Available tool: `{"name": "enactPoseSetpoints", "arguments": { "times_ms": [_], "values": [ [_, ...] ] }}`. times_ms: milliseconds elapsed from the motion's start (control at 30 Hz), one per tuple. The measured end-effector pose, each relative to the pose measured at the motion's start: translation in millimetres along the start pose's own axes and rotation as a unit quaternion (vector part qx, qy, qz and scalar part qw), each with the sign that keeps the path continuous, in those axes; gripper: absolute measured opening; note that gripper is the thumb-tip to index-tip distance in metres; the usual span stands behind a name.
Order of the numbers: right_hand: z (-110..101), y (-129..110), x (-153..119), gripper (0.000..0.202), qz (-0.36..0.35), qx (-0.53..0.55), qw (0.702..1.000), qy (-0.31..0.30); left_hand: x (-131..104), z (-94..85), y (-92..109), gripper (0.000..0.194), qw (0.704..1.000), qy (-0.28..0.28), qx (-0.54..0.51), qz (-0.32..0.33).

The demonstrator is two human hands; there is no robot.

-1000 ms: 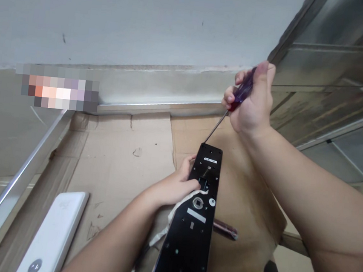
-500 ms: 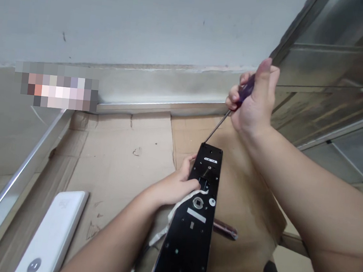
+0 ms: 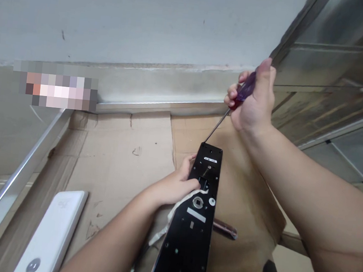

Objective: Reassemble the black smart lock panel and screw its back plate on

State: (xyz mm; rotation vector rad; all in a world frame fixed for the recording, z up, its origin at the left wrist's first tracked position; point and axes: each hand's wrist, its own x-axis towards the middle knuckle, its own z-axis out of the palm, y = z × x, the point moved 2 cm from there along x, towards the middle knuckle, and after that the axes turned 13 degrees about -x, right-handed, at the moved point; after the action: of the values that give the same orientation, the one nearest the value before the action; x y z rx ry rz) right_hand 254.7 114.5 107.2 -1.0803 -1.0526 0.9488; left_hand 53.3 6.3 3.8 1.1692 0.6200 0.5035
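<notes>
Black panel: in the head view, it extends from the bottom edge to mid-frame, above the work surface. The left hand clasps its left edge, thumb on the face beside a rectangular opening, fingers partly hidden. The right hand closes around the purple-and-red grip of the screwdriver, thumb extended upward. The shaft slants down to the far left corner of the panel; the exact seating of the tip cannot be determined.

A white cable runs from the opening across the panel's left edge, close to the left thumb. A reddish-brown bar projects from the right side, partly covered by the panel. A white box with a round grey lens lies at lower left; the left forearm passes between box and panel.

Cardboard covers the surface, with a browner sheet at right. A metal rail borders the far side, below a pale, scuffed wall. Glossy panelling occupies the right. A pixelated patch masks the far left corner.

A white label near the panel's far end bears dark characters too small to read. A pale strip and a round sticker sit lower down. Faint marking on the box is illegible.
</notes>
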Motion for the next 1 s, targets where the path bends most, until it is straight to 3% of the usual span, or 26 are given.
{"name": "enactPoseSetpoints", "arguments": {
  "times_ms": [100, 133, 233, 367, 633, 700, 867, 1000],
  "values": [
    [0.5, -0.9, 3.7, 0.047, -0.093, 0.041, 0.993, 0.057, -0.3, 0.5, 0.0, 0.083, 1.000, 0.002, 0.001, -0.007],
    [0.7, -0.6, 5.5, 0.047, -0.100, 0.048, 0.993, 0.048, -0.4, 0.3, -0.2, 0.083, 1.000, 0.005, 0.004, -0.006],
    [-0.8, -0.2, 7.3, 0.051, -0.070, 0.050, 0.996, 0.011, -0.4, -0.8, -1.6, 0.083, 1.000, 0.007, 0.008, 0.000],
    [-2.2, -2.7, -0.7, 0.054, -0.056, 0.047, 0.997, 0.010, -0.3, -1.6, -2.3, 0.083, 1.000, -0.002, 0.001, 0.001],
    [1.9, 3.7, 3.6, 0.043, -0.110, 0.052, 0.992, 0.040, -0.5, -1.4, -1.6, 0.084, 1.000, 0.001, 0.014, -0.002],
    [-1.4, 5.3, 8.5, 0.047, -0.102, 0.045, 0.993, 0.048, -0.3, -1.5, -2.1, 0.085, 1.000, -0.001, 0.009, -0.003],
    [-9.1, 3.6, 7.1, 0.057, -0.003, 0.001, 0.999, 0.036, -0.2, -1.6, -2.7, 0.084, 1.000, 0.001, 0.004, -0.009],
    [-8.7, 3.0, 2.7, 0.056, -0.016, 0.015, 0.999, 0.024, -0.5, -1.2, -2.6, 0.083, 1.000, 0.003, 0.003, -0.005]
  ]
}}
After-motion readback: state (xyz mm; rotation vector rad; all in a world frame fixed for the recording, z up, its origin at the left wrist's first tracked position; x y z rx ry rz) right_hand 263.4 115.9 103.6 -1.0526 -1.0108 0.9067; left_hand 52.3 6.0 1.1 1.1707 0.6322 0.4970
